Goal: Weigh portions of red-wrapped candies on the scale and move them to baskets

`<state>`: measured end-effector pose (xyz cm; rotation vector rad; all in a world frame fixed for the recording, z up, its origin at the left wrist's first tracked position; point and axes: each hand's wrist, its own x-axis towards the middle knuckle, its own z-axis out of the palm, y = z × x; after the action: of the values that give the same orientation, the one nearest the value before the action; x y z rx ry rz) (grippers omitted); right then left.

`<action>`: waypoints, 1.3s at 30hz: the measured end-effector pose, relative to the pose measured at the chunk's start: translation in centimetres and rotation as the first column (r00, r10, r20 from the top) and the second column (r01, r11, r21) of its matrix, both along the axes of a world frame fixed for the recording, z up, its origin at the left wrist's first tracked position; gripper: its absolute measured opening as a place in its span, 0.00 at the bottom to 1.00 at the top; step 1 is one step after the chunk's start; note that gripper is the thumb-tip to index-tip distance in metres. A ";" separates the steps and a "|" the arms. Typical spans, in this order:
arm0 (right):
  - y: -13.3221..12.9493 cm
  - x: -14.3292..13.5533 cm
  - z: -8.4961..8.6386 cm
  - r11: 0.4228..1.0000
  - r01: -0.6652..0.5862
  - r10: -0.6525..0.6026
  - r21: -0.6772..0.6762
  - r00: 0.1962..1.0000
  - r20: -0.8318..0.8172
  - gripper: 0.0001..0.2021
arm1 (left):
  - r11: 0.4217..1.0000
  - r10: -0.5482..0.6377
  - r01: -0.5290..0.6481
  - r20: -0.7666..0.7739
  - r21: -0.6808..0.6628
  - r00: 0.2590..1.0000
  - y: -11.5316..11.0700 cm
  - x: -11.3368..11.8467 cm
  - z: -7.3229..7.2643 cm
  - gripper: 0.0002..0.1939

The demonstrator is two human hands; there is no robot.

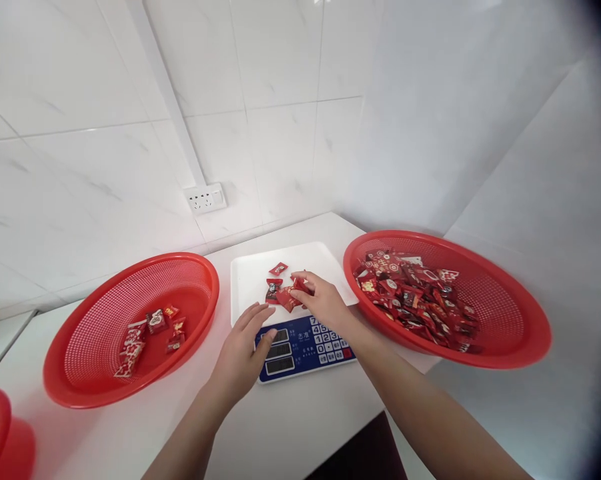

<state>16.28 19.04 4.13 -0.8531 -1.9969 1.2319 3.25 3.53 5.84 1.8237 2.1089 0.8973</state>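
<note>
Gripping red-wrapped packets, right hand | left hand unclenched | left red mesh basket sparse | right red mesh basket heaped

Red wrprs, red bskts, blu/wht scale

A white socket sits at ten o'clock on marbled wall tiles, white trunking rising toward eleven o'clock.

The basket at right looks like smooth plastic, the packets mid-picture look shiny, and the tiles up top look glossy.
</note>
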 end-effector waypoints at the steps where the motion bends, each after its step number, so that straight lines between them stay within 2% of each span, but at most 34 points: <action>1: -0.1 0.0 0.0 0.998 0.012 -0.016 0.064 0.998 0.058 0.19 | 1.000 0.012 -0.012 0.005 -0.002 1.000 -0.4 -0.1 -0.2 0.18; 3: -0.3 0.2 0.2 0.962 0.041 -0.095 0.270 0.978 0.188 0.19 | 1.000 0.025 -0.025 0.011 0.001 1.000 -1.2 -0.3 -0.7 0.17; 6: -1.0 0.7 0.6 0.824 0.055 -0.249 0.564 0.929 0.273 0.17 | 0.999 0.042 -0.042 0.012 0.005 0.999 -2.0 -0.5 -1.3 0.18; 8: -1.8 1.0 0.6 0.773 0.014 -0.247 0.634 0.928 0.280 0.16 | 0.999 0.051 -0.051 0.015 0.007 0.999 -2.4 -0.5 -1.6 0.18; 12: -3.2 0.9 -0.5 0.747 -0.149 -0.089 0.647 0.943 0.320 0.16 | 0.999 0.036 -0.036 0.001 0.022 0.999 -2.7 -0.4 -1.8 0.17; 15: -3.5 0.3 -1.3 0.764 -0.184 -0.062 0.619 0.933 0.354 0.16 | 0.999 0.029 -0.028 -0.017 0.034 0.999 -2.7 -0.5 -2.1 0.17; 17: -3.4 0.4 -1.2 0.789 -0.176 -0.062 0.589 0.930 0.362 0.16 | 0.998 0.025 -0.023 -0.030 0.054 0.999 -2.6 -0.7 -2.4 0.17; 20: -2.2 2.3 0.4 0.797 -0.130 -0.058 0.590 0.955 0.290 0.16 | 0.994 0.037 -0.031 -0.051 0.102 0.998 -2.7 -1.5 -2.9 0.17; 23: 0.6 6.0 2.6 0.796 -0.004 -0.180 0.605 0.953 0.243 0.16 | 0.990 0.078 -0.070 -0.068 0.120 0.995 -2.6 -2.4 -3.2 0.18; 25: 3.0 8.9 3.5 0.840 0.036 -0.294 0.541 0.869 0.398 0.17 | 0.991 0.099 -0.092 -0.070 0.100 0.993 -2.4 -2.7 -3.0 0.19; 26: 4.2 10.2 3.6 0.870 -0.001 -0.306 0.493 0.784 0.541 0.18 | 0.991 0.103 -0.097 -0.068 0.087 0.992 -2.2 -2.8 -2.9 0.20; 29: 7.1 13.2 2.4 0.912 -0.067 -0.256 0.404 0.677 0.690 0.19 | 0.994 0.088 -0.082 -0.075 0.074 0.993 -1.6 -2.6 -2.6 0.21; 31: 8.3 14.4 1.1 0.922 -0.082 -0.249 0.379 0.625 0.740 0.20 | 0.995 0.065 -0.057 -0.095 0.085 0.993 -1.3 -2.4 -2.6 0.22; 33: 9.1 15.3 0.4 0.923 -0.068 -0.276 0.378 0.570 0.774 0.16 | 0.996 0.044 -0.034 -0.116 0.088 0.992 -1.1 -2.3 -2.9 0.21; 36: 10.0 16.6 0.7 0.920 -0.025 -0.326 0.390 0.500 0.802 0.14 | 0.997 0.037 -0.027 -0.134 0.076 0.990 -1.1 -2.5 -3.3 0.21; 39: 10.4 17.0 1.6 0.920 -0.022 -0.336 0.392 0.471 0.815 0.15 | 0.997 0.044 -0.034 -0.136 0.075 0.990 -1.0 -2.6 -3.3 0.21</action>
<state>33.24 29.43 5.70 -1.6622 -2.6962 0.2062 0.63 2.48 2.49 1.9383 2.2294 0.8921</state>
